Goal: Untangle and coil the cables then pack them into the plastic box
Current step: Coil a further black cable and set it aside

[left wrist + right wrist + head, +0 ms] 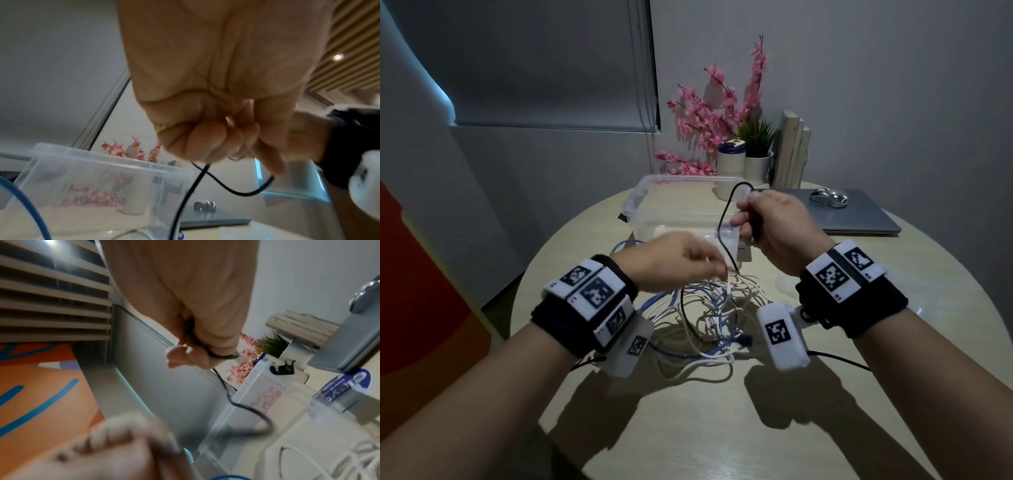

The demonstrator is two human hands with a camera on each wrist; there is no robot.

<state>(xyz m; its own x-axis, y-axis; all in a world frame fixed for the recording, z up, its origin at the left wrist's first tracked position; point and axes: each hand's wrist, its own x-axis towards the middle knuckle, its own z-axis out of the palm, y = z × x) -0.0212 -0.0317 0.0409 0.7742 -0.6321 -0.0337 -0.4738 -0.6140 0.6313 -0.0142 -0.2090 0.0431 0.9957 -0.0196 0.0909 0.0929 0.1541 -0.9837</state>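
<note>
A tangle of white, blue and black cables (709,318) lies on the round table in front of a clear plastic box (640,195) (102,160) (255,374), which looks empty. My right hand (750,219) (191,352) is raised over the box's near right corner and grips a thin black cable (722,219) (185,194) (228,395), which loops above its fingers. The cable runs down to my left hand (719,270) (216,146), whose curled fingers hold it just above the tangle. A blue cable (26,199) arcs beside the box.
A closed grey laptop (859,216) with a silver mouse (828,198) on it sits at the back right. Pink flowers (712,116), white pots (731,157) and upright books (791,147) stand behind the box. The table (722,428) reaches toward me.
</note>
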